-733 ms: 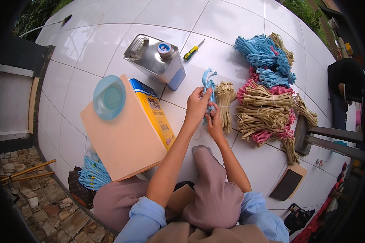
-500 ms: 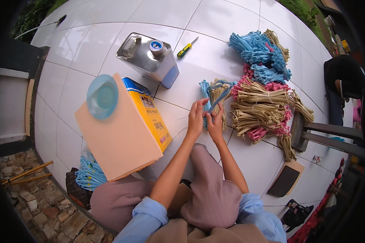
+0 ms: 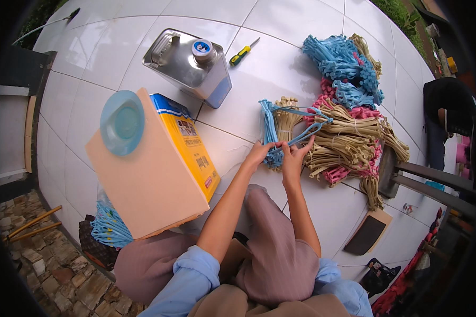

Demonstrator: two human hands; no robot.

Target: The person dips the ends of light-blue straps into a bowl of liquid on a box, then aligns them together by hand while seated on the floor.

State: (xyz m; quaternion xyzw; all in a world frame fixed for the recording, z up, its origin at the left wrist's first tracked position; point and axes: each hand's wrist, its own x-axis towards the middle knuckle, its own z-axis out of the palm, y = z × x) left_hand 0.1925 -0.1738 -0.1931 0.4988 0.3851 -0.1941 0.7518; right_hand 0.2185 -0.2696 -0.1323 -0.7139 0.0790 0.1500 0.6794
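Observation:
Both my hands meet over the floor tiles, pinching a thin blue strap (image 3: 307,134) that loops out past the fingertips to the right. My left hand (image 3: 258,152) has its fingers closed on the strap's near part. Close beside it, my right hand (image 3: 293,158) grips the strap between thumb and fingers. Just beyond the hands lie a small blue strap bundle (image 3: 269,127) and a beige strap bundle (image 3: 287,121). To the right is a large heap of tied beige straps (image 3: 349,132), with pink straps (image 3: 362,112) among them and blue bundles (image 3: 333,58) at its far end.
At left, a yellow box (image 3: 191,150) stands under a peach board (image 3: 137,185) bearing a blue dish (image 3: 122,124). Beyond are a metal can (image 3: 182,58) and a screwdriver (image 3: 240,55). More blue straps (image 3: 111,224) lie near my knee. Dark metal bars (image 3: 433,177) and another person (image 3: 449,105) are at right.
The blue strap, held upright before, now spreads into a loop to the right. My hands have come nearer together and slightly toward me. The view has shifted slightly.

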